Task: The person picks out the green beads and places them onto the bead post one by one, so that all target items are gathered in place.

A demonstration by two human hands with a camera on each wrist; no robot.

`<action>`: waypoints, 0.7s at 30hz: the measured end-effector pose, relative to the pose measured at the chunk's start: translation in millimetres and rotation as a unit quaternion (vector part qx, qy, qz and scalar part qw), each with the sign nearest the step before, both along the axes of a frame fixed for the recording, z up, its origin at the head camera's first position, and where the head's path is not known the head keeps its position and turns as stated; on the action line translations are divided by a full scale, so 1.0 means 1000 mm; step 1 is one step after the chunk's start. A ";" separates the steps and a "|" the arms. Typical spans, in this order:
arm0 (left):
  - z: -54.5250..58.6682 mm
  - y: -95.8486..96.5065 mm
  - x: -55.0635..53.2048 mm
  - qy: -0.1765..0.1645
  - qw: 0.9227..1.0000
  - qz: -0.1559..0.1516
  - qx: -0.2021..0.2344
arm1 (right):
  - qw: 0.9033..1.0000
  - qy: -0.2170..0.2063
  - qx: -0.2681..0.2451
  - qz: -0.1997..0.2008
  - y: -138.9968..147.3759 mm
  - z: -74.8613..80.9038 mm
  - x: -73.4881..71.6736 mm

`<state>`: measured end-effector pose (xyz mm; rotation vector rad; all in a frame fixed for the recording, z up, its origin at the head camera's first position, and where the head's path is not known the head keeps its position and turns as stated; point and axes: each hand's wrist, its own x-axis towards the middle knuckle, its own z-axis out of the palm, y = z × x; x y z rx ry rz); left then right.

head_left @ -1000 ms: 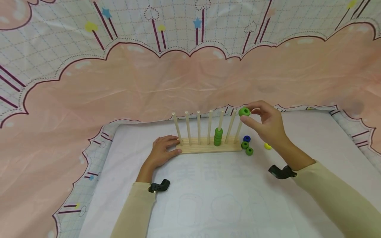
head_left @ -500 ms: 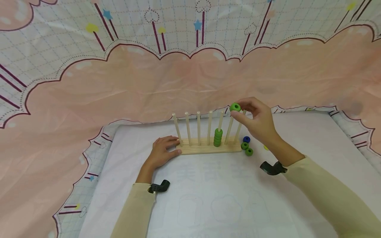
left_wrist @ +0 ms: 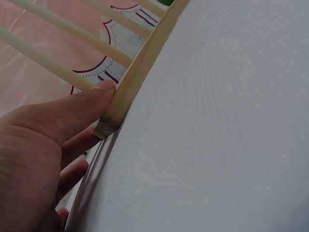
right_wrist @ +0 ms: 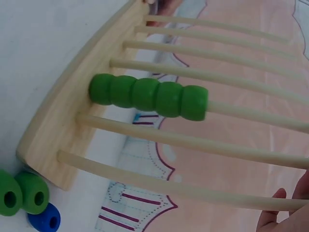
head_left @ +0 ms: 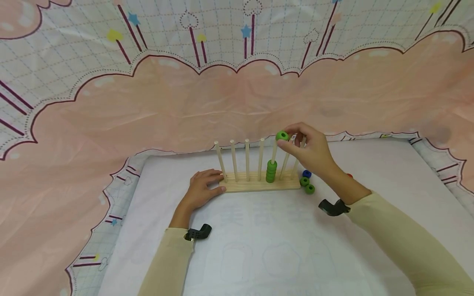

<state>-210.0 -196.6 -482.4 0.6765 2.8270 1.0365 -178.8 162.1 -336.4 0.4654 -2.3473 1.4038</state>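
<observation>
Leftward along the wooden board (head_left: 259, 187) the right hand (head_left: 310, 150) has moved since a moment ago, carrying a green bead (head_left: 279, 135) from above its sixth peg to the top of its fifth peg (head_left: 274, 153). Thumb and fingers pinch that bead, fat and round with a hole; I can't tell if the peg is inside it. Five smooth green beads (right_wrist: 145, 95) sit on the board's fifth peg, bumpy like a caterpillar. Seven thin, round, pale pegs stand on the flat board. The left hand (head_left: 201, 187) holds the board's left end, thumb in front and fingers behind. Just beside the board's right end lie a blue bead (head_left: 307, 174) and two loose green beads (head_left: 310, 189). Farther right of the board, the right arm partly hides a red thing (head_left: 349, 175). The right hand covers parts of the board's last two pegs. White, smooth cover (head_left: 281, 230) lies under the board; wrinkly pink cloth (head_left: 185, 102) hangs behind it.
</observation>
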 end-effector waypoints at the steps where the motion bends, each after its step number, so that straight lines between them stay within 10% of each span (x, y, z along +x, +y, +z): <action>1: 0.000 0.000 0.000 0.001 1.000 -0.001 0.000 | 1.000 -0.008 0.006 -0.003 0.000 -0.001 0.000; 21: 0.001 0.001 -0.001 0.003 1.000 -0.002 -0.008 | 0.998 -0.037 0.043 0.002 -0.002 0.002 -0.002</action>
